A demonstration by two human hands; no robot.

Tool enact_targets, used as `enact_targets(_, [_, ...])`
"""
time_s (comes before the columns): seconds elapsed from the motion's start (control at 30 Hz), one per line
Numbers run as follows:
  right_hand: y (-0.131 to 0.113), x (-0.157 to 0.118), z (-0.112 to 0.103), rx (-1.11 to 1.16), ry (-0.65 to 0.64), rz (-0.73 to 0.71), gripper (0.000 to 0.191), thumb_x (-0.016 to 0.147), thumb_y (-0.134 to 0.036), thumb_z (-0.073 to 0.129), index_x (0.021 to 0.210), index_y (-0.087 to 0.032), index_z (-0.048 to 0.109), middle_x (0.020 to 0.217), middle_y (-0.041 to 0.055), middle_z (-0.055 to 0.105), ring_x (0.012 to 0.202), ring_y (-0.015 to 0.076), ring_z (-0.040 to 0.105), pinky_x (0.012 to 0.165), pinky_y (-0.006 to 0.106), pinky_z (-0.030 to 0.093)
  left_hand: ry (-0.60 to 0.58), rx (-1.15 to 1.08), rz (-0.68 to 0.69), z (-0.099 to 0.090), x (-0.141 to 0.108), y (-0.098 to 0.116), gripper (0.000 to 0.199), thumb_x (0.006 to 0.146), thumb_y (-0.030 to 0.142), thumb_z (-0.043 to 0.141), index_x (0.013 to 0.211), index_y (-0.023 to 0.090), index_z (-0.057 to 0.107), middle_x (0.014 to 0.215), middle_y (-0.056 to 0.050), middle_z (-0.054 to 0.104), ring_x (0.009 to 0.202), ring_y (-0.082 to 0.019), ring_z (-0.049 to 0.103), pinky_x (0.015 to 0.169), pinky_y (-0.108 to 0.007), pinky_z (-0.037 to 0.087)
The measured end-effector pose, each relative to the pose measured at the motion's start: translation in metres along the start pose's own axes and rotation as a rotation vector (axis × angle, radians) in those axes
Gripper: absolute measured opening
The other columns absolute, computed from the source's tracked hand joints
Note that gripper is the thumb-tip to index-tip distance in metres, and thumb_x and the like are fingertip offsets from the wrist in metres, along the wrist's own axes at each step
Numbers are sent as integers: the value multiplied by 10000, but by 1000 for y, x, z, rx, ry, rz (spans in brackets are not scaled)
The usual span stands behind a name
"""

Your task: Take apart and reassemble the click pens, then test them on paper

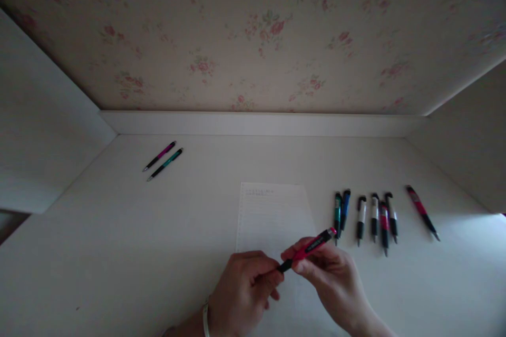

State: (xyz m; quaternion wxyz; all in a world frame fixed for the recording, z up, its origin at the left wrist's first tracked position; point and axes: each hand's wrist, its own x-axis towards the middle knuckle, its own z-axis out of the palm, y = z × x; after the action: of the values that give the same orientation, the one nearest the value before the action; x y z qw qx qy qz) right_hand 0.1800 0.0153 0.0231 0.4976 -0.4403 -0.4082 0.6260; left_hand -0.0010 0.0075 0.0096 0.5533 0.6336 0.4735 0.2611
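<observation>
Two-handed handling of a pen above a surface (pixel 118 253). The left hand (pixel 241 289), wearing a pale wristband (pixel 206 320), is pinching the black lower end of a red-and-black pen (pixel 312 246); the right hand (pixel 340 279) is holding its red barrel. Both grips are narrow, closing on this pen, which is slanting over a lined sheet (pixel 272 221), button end toward the right. The step in hand is apparently close handling; any change of hold would be calling for one hand to be steadying the pen while the other is shifting. Ten pens are showing: one in the hands; two at far left, a magenta pen (pixel 160 155) and a teal pen (pixel 165 165); six grouped right of the sheet, namely one green pen (pixel 337 215), one blue pen (pixel 345 208), three white pens (pixel 361 218) and one red pen (pixel 384 226); and one outlying red pen (pixel 422 211) lying farther right. One sheet is lying beneath.
</observation>
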Motion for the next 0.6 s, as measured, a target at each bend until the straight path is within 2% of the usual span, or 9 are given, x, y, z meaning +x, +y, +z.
enact_targets(0.13, [8, -2, 2, -16, 75, 12, 179, 720, -372, 877, 761, -221, 790, 758, 75, 774, 677, 213, 704, 628, 316, 592, 15, -40, -48, 1, 0, 1, 346, 953, 266, 543, 649, 154, 662, 700, -35, 669, 480, -87, 575, 481, -171, 440])
enact_targets(0.2, [13, -1, 2, -28, 125, -9, 179, 754, -372, 854, 796, -219, 770, 784, 63, 763, 718, 207, 699, 660, 312, 586, 34, -72, -54, 3, 0, 1, 353, 964, 316, 540, 678, 152, 666, 705, -34, 651, 484, -90, 585, 471, -170, 445])
enact_targets(0.3, [19, 1, 2, -28, 200, -8, 202, 795, -386, 821, 879, -224, 735, 853, 46, 745, 784, 194, 691, 703, 300, 580, 118, -142, -41, 7, 1, -1, 350, 995, 416, 493, 841, 158, 672, 773, -32, 612, 488, -89, 587, 438, -171, 440])
enact_targets(0.37, [21, 3, 3, -13, 223, 37, 251, 798, -418, 815, 912, -222, 709, 853, 33, 731, 770, 183, 686, 696, 294, 580, 182, -136, -13, 9, 0, -3, 329, 1018, 424, 451, 925, 169, 638, 813, -26, 594, 484, -77, 565, 444, -173, 439])
enact_targets(0.47, [19, 4, 7, 4, 184, 112, 341, 801, -499, 791, 864, -191, 660, 673, 0, 672, 598, 144, 638, 579, 256, 545, 226, -67, 27, 12, 0, -7, 287, 1043, 385, 400, 935, 189, 580, 827, -15, 581, 474, -66, 527, 477, -180, 445])
enact_targets(0.53, [17, 3, 10, -23, 130, 158, 417, 819, -565, 744, 773, -170, 621, 516, -33, 579, 451, 105, 542, 449, 209, 448, 227, 9, 74, 12, -1, -8, 266, 1047, 344, 389, 913, 200, 567, 829, -14, 578, 478, -72, 527, 489, -191, 440])
enact_targets(0.6, [15, 2, 13, -70, 99, 205, 485, 823, -617, 708, 702, -162, 593, 451, -41, 535, 370, 81, 471, 375, 190, 355, 224, 105, 139, 11, -3, -8, 252, 1042, 294, 391, 884, 209, 569, 807, -12, 578, 478, -84, 524, 494, -206, 423])
